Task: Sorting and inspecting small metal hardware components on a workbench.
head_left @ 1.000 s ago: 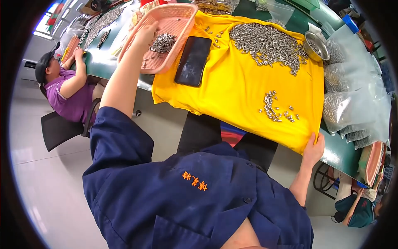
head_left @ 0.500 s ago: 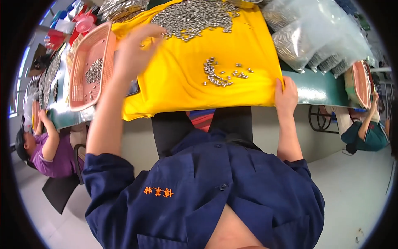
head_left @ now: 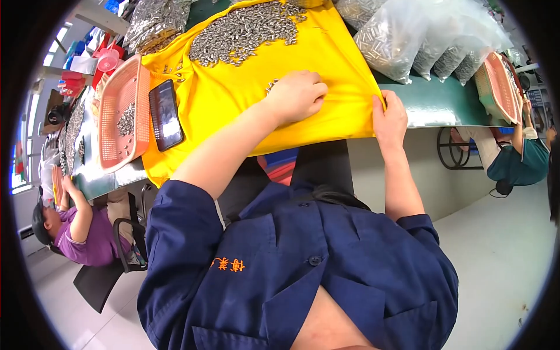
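Observation:
A yellow cloth covers the table in front of me, with a large pile of small silver metal cylinders on its far part. My left hand rests low over the middle of the cloth, its fingers curled in. A few metal cylinders show beside the wrist; whatever lies under or inside the fingers is hidden. At the cloth's near right corner, my right hand grips the edge between thumb and fingers.
On the left stand a pink basket with some metal pieces and a black phone. Clear bags of metal parts sit at the back right, near another pink basket. Two people sit at the sides, a purple sleeve and a green one.
My left hand has come from the far left, by the big pile, to the small group of cylinders and covers it. My right hand keeps its grip on the cloth. The phone is now uncovered.

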A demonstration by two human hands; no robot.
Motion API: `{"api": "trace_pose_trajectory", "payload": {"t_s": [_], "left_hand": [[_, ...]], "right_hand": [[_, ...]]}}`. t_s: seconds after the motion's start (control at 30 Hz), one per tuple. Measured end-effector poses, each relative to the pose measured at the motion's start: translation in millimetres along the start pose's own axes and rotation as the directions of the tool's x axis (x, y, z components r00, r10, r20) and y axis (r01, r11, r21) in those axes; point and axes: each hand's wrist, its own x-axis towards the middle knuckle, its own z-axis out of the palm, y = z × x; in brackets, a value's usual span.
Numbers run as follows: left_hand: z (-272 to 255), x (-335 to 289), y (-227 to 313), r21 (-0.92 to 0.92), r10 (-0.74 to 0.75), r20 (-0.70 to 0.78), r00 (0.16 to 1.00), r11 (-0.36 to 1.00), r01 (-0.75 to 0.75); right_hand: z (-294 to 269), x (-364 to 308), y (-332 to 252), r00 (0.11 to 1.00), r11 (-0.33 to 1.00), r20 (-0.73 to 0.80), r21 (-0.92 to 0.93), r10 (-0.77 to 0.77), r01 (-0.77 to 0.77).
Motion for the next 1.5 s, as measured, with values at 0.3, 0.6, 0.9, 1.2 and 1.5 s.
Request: {"api": "trace_pose_trajectory", "payload": {"t_s": [0.3, 0.6, 0.9, 1.2, 1.5], "left_hand": [[-28, -40, -16, -0.140, 0.036, -0.036, 0.999, 0.989, -0.041], [-16, -36, -24, -0.013, -0.335, -0.186, 0.924, 0.941, 0.339], [-13, -37, 3, 0.015, -0.170, -0.175, 0.970, 0.985, 0.175], [-19, -52, -1, 0.036, -0.153, -0.045, 0.987, 0.987, 0.155], [-18, -57, 0, -0.001, -0.061, -0.009, 0.998, 0.998, 0.061]], "right_hand": [[2, 1, 4, 0.999, 0.999, -0.028, -0.035, -0.041, 0.040], [4, 1, 3, 0.997, 0.996, -0.029, -0.067, -0.065, 0.063], [3, 0, -1, 0.998, 0.994, -0.017, -0.090, -0.058, 0.056], [3, 0, -1, 0.999, 0.995, -0.013, -0.091, -0.050, 0.049], [2, 0, -1, 0.998, 0.994, -0.011, -0.097, -0.054, 0.052]]}}
